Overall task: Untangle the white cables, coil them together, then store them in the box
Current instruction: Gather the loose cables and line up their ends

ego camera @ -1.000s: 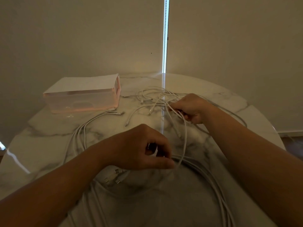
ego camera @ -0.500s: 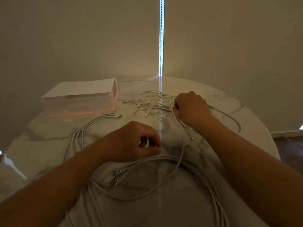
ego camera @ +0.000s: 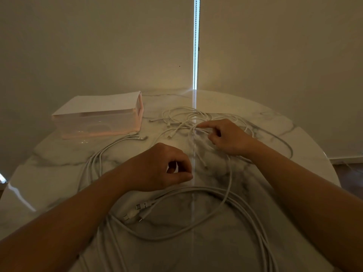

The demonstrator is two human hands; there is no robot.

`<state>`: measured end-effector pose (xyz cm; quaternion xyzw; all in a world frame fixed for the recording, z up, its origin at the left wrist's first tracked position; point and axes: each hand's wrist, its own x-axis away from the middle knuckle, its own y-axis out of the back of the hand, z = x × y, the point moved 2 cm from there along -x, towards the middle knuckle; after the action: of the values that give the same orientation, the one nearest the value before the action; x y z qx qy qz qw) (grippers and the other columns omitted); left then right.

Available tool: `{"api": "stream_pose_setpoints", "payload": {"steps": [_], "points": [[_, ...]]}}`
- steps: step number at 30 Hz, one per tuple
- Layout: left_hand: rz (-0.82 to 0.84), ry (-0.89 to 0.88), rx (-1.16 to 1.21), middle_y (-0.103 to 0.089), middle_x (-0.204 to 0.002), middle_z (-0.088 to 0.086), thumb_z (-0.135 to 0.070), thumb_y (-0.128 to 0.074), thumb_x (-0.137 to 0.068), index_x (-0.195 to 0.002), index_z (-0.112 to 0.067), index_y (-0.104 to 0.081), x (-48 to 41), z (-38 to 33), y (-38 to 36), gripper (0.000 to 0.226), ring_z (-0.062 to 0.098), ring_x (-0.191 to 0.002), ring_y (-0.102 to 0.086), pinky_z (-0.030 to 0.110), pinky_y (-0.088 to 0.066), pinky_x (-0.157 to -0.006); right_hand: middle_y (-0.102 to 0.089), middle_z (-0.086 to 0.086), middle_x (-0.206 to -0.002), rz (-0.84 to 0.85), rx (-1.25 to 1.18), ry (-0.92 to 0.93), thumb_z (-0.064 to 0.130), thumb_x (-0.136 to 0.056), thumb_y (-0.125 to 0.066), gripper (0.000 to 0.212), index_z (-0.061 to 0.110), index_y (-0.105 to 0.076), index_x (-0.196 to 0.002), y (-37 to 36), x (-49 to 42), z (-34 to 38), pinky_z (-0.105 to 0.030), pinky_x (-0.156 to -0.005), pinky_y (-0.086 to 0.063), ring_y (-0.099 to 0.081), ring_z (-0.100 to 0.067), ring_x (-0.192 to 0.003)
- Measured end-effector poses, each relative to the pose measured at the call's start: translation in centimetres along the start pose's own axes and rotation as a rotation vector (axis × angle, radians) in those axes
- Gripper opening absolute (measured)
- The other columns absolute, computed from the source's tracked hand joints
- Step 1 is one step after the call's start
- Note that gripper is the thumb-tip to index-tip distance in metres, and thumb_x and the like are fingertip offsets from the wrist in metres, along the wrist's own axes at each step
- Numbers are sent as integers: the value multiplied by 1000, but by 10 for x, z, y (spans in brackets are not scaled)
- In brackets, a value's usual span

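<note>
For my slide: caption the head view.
Left hand and right hand work tangled white cables on a marble table, box nearby.

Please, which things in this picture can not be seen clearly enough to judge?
1. Head view: whether the left hand pinches a cable; its curled fingers hide this.
2. How the white cables cross under the right hand, which grips them.
3. Inside of the box: cloudy wall, dim light.
4. Cable loops near the body: cut by the bottom edge, covered by forearms.
</note>
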<state>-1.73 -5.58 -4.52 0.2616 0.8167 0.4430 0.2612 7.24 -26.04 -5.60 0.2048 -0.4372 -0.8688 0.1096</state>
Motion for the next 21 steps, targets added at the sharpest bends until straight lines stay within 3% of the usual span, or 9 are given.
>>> {"api": "stream_pose_setpoints", "payload": {"steps": [3, 5, 8, 12, 16, 21], "points": [[-7, 24, 1, -64, -79, -19, -27, -71, -87, -89, -24, -72, -1, 3, 0, 4, 10, -72, -59, 10, -41, -60, -62, 12, -89, 3, 51, -2, 5, -97, -48, 35, 11, -65, -126, 2, -1, -2, -14, -74, -39, -55, 9, -72], [-12, 26, 2, -64, -79, -19, -27, -71, -87, -89, -24, -72, -1, 3, -1, 4, 10, -72, -59, 10, -42, -60, -69, 1, -100, -9, 45, -30, 2, -93, -49, 34, 10, -71, -117, 2, -1, -4, -26, -79, -49, -63, -9, -83], [-28, 7, -15, -64, -80, -18, -23, -72, -86, -89, -22, -72, -2, 2, -1, 3, 10, -71, -59, 9, -40, -60, -69, 6, -82, -17, 6, -69, 1, -86, -55, 29, 13, -76, -101, 2, 1, -3, -24, -72, -52, -63, -7, -73], [-52, -18, -32, -62, -83, -18, -24, -73, -85, -91, -25, -70, -3, 2, -1, 6, 9, -73, -59, 8, -39, -62, -68, 9, -68, -57, -65, -91, 6, -81, -67, 12, 10, -78, -80, 0, 2, -1, -13, -59, -43, -57, 3, -58], [38, -48, -19, -61, -84, -19, -37, -70, -86, -96, -27, -69, -2, -5, -1, 14, 9, -77, -60, 13, -44, -62, -71, 2, -68, -61, -127, -127, 14, -82, -75, 7, 10, -79, -77, -1, 3, 0, -19, -60, -50, -60, 1, -58], [209, -121, 12, -61, -79, -14, -40, -71, -85, -88, -24, -68, 1, -25, -6, 16, 14, -71, -59, 15, -46, -61, -66, -16, -60, 12, -304, -266, 0, -86, -65, 11, -4, -73, -80, 3, 4, 6, -19, -44, -47, -52, -9, -40]]}}
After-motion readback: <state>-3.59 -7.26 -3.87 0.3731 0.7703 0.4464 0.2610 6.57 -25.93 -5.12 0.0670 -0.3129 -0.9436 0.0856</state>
